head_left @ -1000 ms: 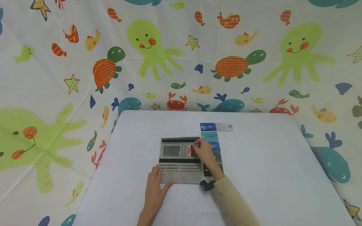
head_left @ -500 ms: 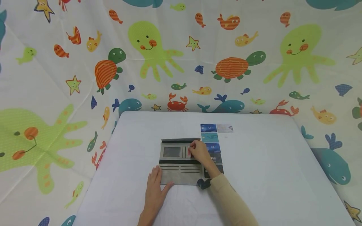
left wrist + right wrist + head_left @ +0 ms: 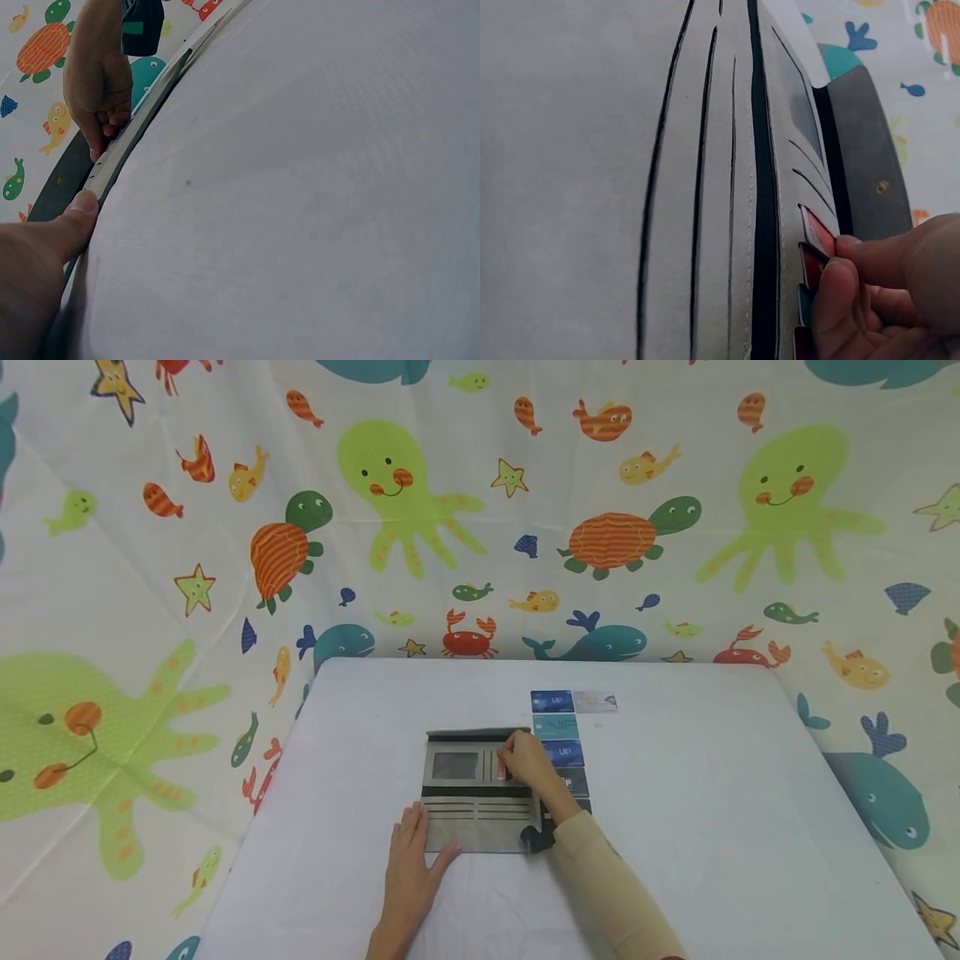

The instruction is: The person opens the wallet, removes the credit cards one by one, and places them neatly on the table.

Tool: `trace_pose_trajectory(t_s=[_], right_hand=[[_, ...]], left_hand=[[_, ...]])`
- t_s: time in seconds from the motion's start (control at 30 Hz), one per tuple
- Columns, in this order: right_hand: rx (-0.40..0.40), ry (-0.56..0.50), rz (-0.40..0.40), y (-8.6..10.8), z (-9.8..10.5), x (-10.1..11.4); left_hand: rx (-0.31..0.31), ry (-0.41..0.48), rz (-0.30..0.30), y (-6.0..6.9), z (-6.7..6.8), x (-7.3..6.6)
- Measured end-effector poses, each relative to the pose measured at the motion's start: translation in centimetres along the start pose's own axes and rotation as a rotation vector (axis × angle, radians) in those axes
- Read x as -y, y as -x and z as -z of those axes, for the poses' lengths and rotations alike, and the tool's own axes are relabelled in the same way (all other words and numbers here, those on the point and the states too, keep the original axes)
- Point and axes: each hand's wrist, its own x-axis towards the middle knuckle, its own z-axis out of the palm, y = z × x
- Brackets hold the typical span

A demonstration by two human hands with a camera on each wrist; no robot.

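Observation:
A grey wallet (image 3: pixel 480 835) lies unfolded on the white table, its slotted panels facing up. My left hand (image 3: pixel 408 868) rests by its lower left corner, fingers straight along the side; in the left wrist view the thumb (image 3: pixel 81 210) presses on the wallet's edge. Over the upper right panel, my right hand (image 3: pixel 534 767) pinches a red card (image 3: pixel 502 769). The right wrist view shows the thumb and index finger of that hand (image 3: pixel 900 281) at the red card (image 3: pixel 821 232), which sits partly in a slot. Several other card edges show in slots beside it, partly hidden by the fingers.
Right of the wallet stands a column of cards: a blue one (image 3: pixel 552 701) at the top, a teal one (image 3: pixel 555 726), another blue one (image 3: pixel 564 752) and dark ones partly under my right arm. A pale card (image 3: pixel 596 702) lies beside the top one. A patterned cloth hangs behind.
My right hand has shifted a little left over the upper panel, and less of the red card shows. My left hand has stayed at the wallet's lower left.

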Motion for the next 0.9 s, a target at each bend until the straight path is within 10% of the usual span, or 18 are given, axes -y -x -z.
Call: trace_pose_trajectory(t_s=[0.9], right_hand=[[0.003,0.032,-0.041,0.3,0.66,0.43]], left_hand=[[0.05,-0.028,0.045,-0.12,0.21,-0.23]])
